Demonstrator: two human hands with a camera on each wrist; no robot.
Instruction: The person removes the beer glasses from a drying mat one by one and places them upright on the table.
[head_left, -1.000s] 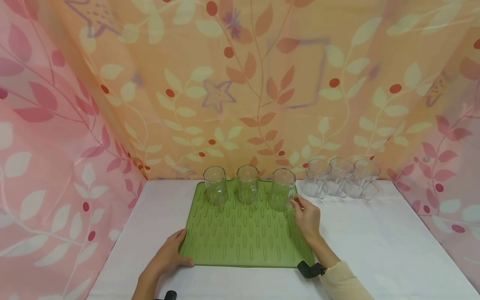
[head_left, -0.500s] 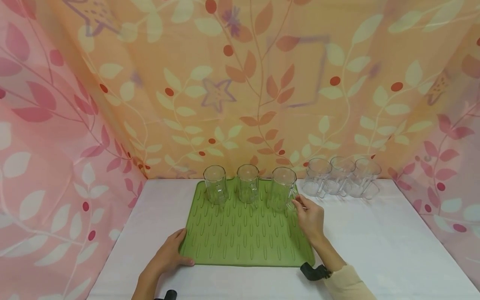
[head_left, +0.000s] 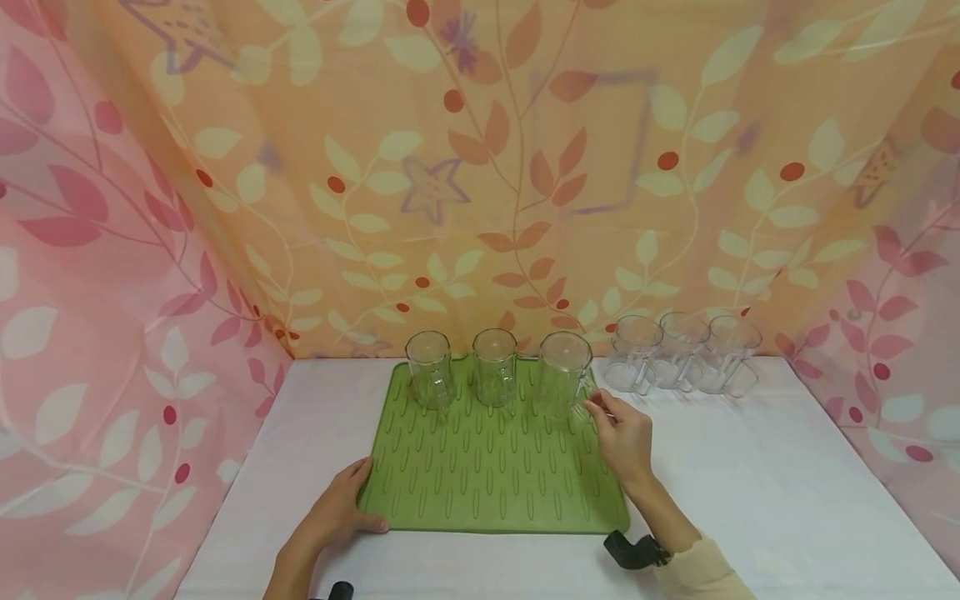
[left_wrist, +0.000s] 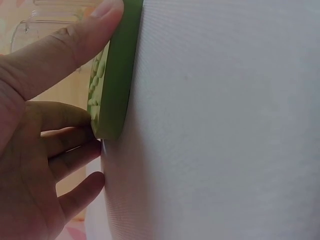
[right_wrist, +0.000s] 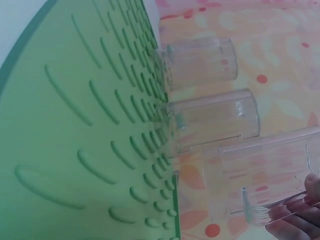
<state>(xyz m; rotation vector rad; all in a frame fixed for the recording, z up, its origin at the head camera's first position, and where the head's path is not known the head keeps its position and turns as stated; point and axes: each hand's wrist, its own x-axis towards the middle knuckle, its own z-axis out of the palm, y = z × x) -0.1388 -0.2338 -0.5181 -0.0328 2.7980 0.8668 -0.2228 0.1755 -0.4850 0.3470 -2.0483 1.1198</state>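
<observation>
My right hand (head_left: 626,437) pinches the handle of a clear glass mug (head_left: 564,375) over the back right part of the green ridged mat (head_left: 495,492). In the right wrist view, that held mug (right_wrist: 265,165) shows a gap between its base and the mat, so it hangs a little above it. Two more glass mugs stand upright on the mat's back edge, a left mug (head_left: 430,371) and a middle mug (head_left: 495,368). At the mat's front left corner rests my left hand (head_left: 337,508), thumb (left_wrist: 75,47) against the front edge, fingers loosely extended along the left side.
Several clear mugs stand close together on the white table (head_left: 750,483), right of the mat; the nearest in that group is a mug (head_left: 636,354). A patterned cloth (head_left: 517,167) rises behind the table and along both sides.
The held mug has risen slightly and shifted a little left at its rim. My right hand and forearm have moved slightly right. My left hand stays at the mat's corner.
</observation>
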